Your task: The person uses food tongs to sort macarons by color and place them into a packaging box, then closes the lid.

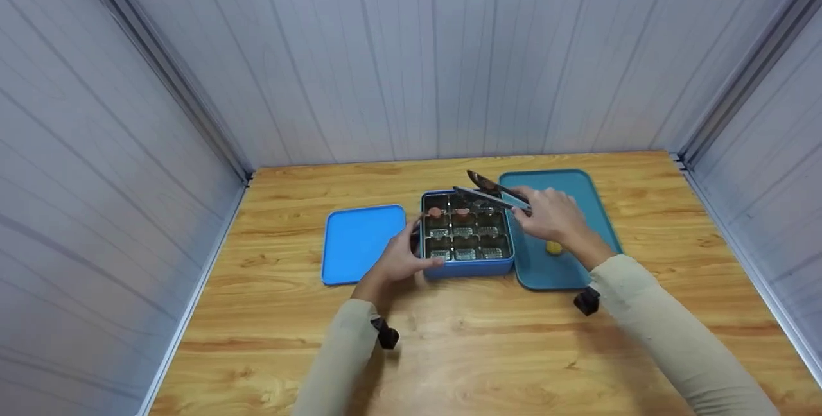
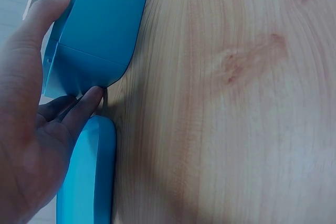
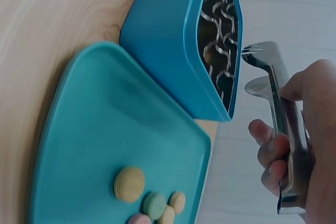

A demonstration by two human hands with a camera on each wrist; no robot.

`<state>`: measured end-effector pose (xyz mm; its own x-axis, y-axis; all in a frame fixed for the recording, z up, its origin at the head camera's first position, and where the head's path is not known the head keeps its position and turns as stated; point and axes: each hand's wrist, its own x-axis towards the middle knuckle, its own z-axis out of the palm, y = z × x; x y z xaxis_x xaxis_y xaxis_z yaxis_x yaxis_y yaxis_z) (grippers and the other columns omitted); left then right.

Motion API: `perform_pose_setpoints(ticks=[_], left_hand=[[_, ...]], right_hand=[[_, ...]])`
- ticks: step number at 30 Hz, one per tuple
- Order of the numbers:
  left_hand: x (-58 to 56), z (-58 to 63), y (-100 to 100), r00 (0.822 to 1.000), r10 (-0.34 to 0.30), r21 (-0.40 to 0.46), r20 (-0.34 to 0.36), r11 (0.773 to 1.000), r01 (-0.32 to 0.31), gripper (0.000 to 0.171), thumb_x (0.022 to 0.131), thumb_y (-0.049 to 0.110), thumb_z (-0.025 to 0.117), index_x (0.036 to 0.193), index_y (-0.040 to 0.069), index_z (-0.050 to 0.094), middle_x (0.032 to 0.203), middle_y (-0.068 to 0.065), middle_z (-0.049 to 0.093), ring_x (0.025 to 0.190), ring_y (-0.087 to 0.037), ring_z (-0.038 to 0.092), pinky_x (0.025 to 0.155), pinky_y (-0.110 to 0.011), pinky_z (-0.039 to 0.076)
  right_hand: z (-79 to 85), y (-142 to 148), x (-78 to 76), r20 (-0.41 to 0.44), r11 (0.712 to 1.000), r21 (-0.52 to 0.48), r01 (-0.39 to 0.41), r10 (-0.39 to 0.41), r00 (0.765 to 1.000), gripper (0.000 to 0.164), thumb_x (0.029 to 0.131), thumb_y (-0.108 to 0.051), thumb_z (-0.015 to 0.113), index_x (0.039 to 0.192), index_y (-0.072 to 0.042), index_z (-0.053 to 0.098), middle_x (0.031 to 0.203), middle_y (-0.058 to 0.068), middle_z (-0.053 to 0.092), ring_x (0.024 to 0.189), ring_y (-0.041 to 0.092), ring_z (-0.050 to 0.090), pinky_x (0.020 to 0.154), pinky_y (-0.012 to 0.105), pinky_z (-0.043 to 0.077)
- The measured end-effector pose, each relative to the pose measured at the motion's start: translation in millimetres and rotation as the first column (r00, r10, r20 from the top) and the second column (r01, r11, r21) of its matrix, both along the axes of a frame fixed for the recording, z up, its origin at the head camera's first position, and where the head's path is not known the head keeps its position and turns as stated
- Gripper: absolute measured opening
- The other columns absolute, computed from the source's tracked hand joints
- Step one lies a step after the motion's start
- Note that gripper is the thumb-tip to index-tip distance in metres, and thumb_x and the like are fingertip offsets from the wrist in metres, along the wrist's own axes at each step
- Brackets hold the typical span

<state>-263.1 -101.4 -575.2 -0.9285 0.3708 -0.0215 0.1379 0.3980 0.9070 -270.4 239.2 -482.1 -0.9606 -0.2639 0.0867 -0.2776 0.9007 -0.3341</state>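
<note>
My left hand (image 1: 403,254) holds the left side of a blue box (image 1: 472,268), thumb at the front left corner, fingers along its wall. Inside the box is a clear divided insert (image 1: 464,232); pinkish-orange macarons (image 1: 435,212) sit in the back left and back middle compartments. With my right hand (image 1: 549,214) I grip metal tongs (image 3: 294,140). Their ends are apart over the box's back right part, nothing between them. A teal tray (image 1: 539,275) stands against the box's right side, carrying several macarons, among them a yellow one (image 3: 129,184) and a green one (image 3: 154,205).
A flat blue lid (image 1: 359,246) lies on the wooden table (image 1: 462,352) left of the box, close to my left hand. Pale panel walls (image 1: 398,56) enclose the table at the back and both sides.
</note>
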Motion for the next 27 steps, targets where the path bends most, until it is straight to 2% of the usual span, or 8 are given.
perform_pose_setpoints(ticks=[6,11,14,23,27], left_hand=[[-1.1,-0.4,0,1.0,0.012,-0.002,0.002,1.0,-0.012,0.117,0.09,0.022,0.097,0.18,0.007,0.024,0.178,-0.02,0.046,0.16,-0.041,0.052,0.136,-0.06,0.038],[-2.7,-1.0,0,1.0,0.008,-0.009,0.001,1.0,-0.008,0.117,0.09,0.023,0.097,0.18,0.008,0.024,0.178,-0.02,0.046,0.156,-0.04,0.055,0.135,-0.06,0.04],[-2.3,-0.5,-2,1.0,0.014,-0.024,0.003,1.0,-0.014,0.117,0.09,0.024,0.097,0.18,0.008,0.023,0.178,-0.02,0.046,0.16,-0.04,0.052,0.135,-0.06,0.039],[-0.4,1.8,-2,0.999,0.023,-0.027,0.031,0.999,-0.022,0.118,0.092,0.026,0.096,0.181,0.009,0.021,0.18,-0.018,0.044,0.164,-0.039,0.047,0.136,-0.06,0.038],[-0.3,0.6,-2,0.999,0.02,-0.03,0.031,0.999,-0.019,0.118,0.092,0.026,0.095,0.181,0.01,0.02,0.179,-0.02,0.045,0.162,-0.039,0.049,0.135,-0.06,0.039]], right_hand=[[3.2,18,-0.4,-0.026,1.0,-0.003,0.016,-0.016,1.0,0.05,0.111,-0.031,0.064,0.156,-0.009,0.066,0.064,0.005,0.066,0.049,0.014,0.042,0.047,0.03,0.027],[3.0,34,2.1,0.001,0.999,0.007,0.045,-0.045,0.999,0.051,0.112,-0.033,0.063,0.157,-0.01,0.064,0.061,0.002,0.059,0.048,0.015,0.042,0.045,0.03,0.029],[2.3,44,4.4,0.007,0.998,-0.005,0.056,-0.056,0.998,0.052,0.112,-0.032,0.062,0.158,-0.008,0.063,0.06,0.001,0.055,0.049,0.016,0.043,0.046,0.03,0.031],[1.5,73,14.9,0.042,0.996,-0.015,0.083,-0.082,0.996,0.053,0.112,-0.034,0.062,0.157,-0.006,0.061,0.061,0.001,0.064,0.052,0.018,0.051,0.05,0.033,0.035],[-0.7,86,21.3,0.048,0.995,-0.004,0.095,-0.095,0.994,0.051,0.111,-0.032,0.063,0.155,-0.005,0.063,0.064,0.004,0.056,0.055,0.021,0.046,0.052,0.035,0.033]])
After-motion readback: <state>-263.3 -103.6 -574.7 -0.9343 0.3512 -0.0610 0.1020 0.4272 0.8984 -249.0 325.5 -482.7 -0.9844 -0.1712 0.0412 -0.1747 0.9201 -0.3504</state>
